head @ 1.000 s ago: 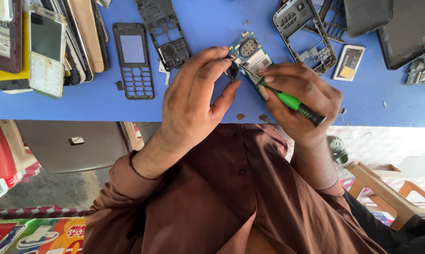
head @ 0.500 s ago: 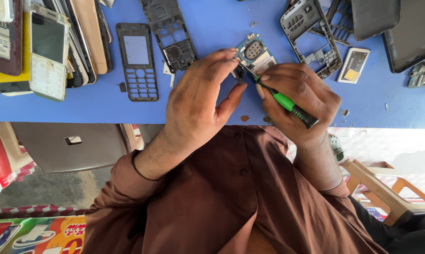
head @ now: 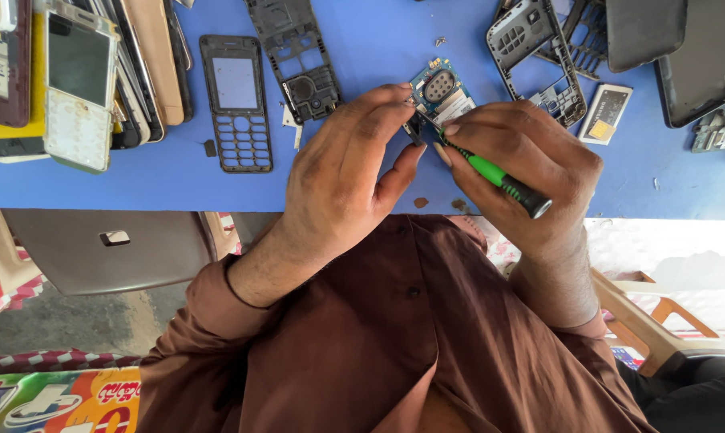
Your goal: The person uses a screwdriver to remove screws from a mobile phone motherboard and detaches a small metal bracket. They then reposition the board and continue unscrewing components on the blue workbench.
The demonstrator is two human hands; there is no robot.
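Blue surface [head: 378, 172] fills the upper part of the head view, with a brown-sleeved person leaning over its near edge. Along its left end lies a stack of phones [head: 82, 76], then a loose black keypad frame [head: 236, 103] and a bare black phone chassis [head: 296, 56]; toward the right lie a grey back housing [head: 535, 48], a dark tablet-like slab [head: 699, 56] and a small flat battery [head: 605, 114]. Left hand [head: 338, 172] is curled over the middle of the surface, its grip narrow, thumb and forefinger pinching the near edge of a small circuit board [head: 441, 90] that is tilted up off the blue. Right hand [head: 531, 164] is closed round a screwdriver with a green shaft and black cap [head: 498, 176], the tip set at the board's lower edge just beside the left fingertips. That board looks light, thin and stiff, and I judge it fragile: its round speaker and tiny parts should not be pressed, so the bare edges are the safe place to hold, as the left hand does. The screwdriver is slim and likely slippery at the shaft, better held near the cap. Compared with half a second ago, both hands, board and tool keep nearly the same pose, with only a slight shift in the framing and no change in either hold.
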